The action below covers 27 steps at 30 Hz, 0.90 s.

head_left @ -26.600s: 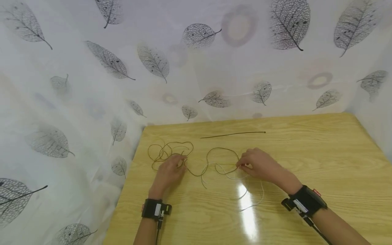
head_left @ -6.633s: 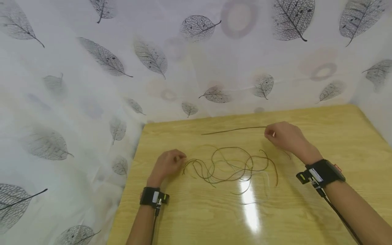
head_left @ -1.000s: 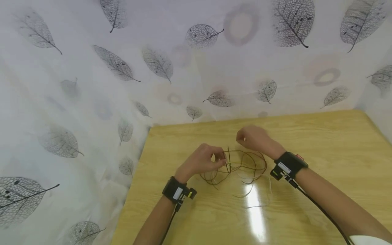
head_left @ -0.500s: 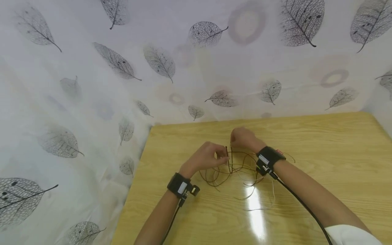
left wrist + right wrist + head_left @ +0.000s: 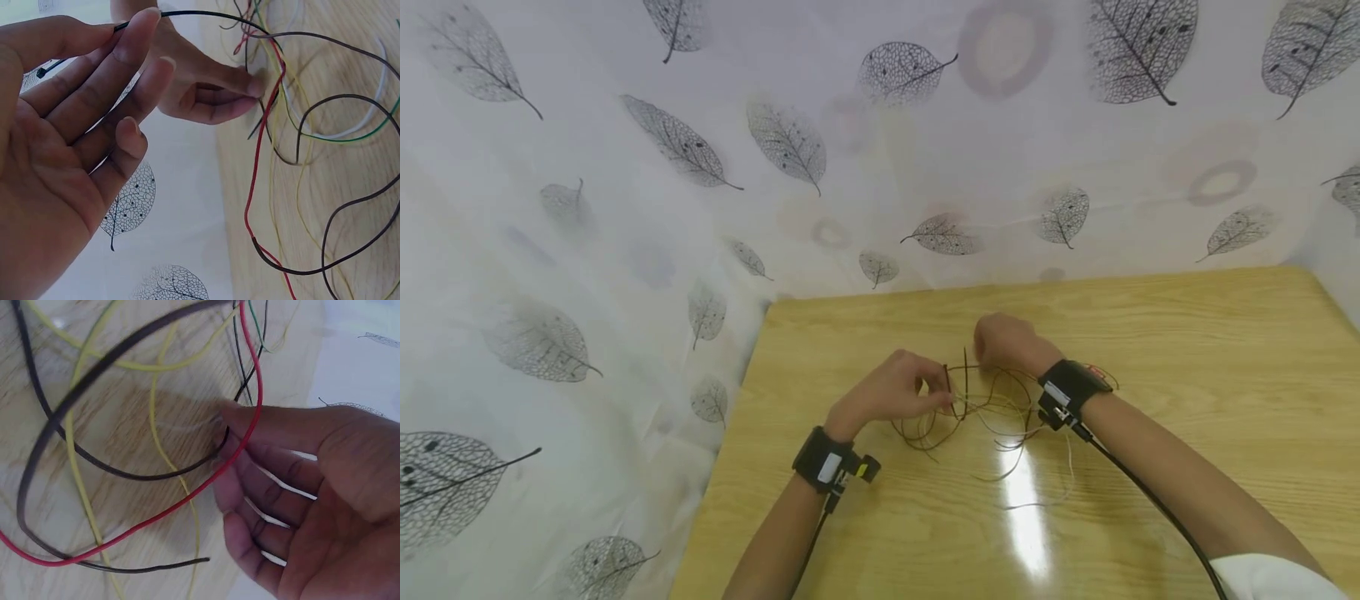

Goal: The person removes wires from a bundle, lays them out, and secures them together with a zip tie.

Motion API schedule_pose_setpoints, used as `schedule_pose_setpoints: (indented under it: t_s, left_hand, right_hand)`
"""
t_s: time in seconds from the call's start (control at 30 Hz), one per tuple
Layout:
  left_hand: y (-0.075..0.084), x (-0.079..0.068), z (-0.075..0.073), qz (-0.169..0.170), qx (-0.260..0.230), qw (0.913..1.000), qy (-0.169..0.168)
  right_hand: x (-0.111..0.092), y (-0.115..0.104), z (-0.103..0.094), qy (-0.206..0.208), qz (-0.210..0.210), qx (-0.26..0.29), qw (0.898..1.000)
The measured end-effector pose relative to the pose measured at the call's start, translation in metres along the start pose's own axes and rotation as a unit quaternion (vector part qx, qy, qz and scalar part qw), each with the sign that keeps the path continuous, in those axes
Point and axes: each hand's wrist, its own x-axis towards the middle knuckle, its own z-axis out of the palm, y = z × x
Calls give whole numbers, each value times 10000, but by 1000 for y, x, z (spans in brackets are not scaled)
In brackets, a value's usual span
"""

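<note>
My left hand [image 5: 895, 387] pinches a black cable tie [image 5: 200, 12] between thumb and forefinger, its small head [image 5: 41, 72] sticking out past the thumb. The tie bends under the tangled wires, and its free tip stands up beside the fingers in the head view. My right hand [image 5: 1011, 343], just to the right, pinches a dark brown wire [image 5: 137, 477] between thumb and fingertips. A red wire [image 5: 156, 515] passes in front of that hand. Yellow wire [image 5: 74, 456], green wire [image 5: 350, 139] and white wire [image 5: 382, 69] loop through the same tangle.
The wires spread over a wood-grain table [image 5: 1187, 467], some ends reaching toward its front. Leaf-printed sheeting [image 5: 820, 250] hangs along the back and left side. Each wrist wears a black strap with a camera [image 5: 865, 468] and a cable.
The cable tie lay at the table's back earlier; it is now lifted and bent around the gathered wires. Over the last half second my right hand shifted slightly right, away from the tie's tip.
</note>
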Motion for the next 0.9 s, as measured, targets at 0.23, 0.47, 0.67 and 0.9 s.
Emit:
schedule_pose_setpoints:
  t_s: [0.23,0.47,0.67,0.9]
  left_hand:
    - [3,-2,3,185,-43,9995,-234]
    - [0,0,2,72,-42,9998,-187]
    - [-9,4,5,-184,-128,9997,9]
    - [-12,12,10,-164,-107,9998,57]
  right_hand:
    - [3,2,7,379,-329,-100,9987]
    - [2,1,7,300,-389,53,9988]
    - [1,-1,8,14,-397,358,9986]
    - [3,0,11,460,-104,327,9984]
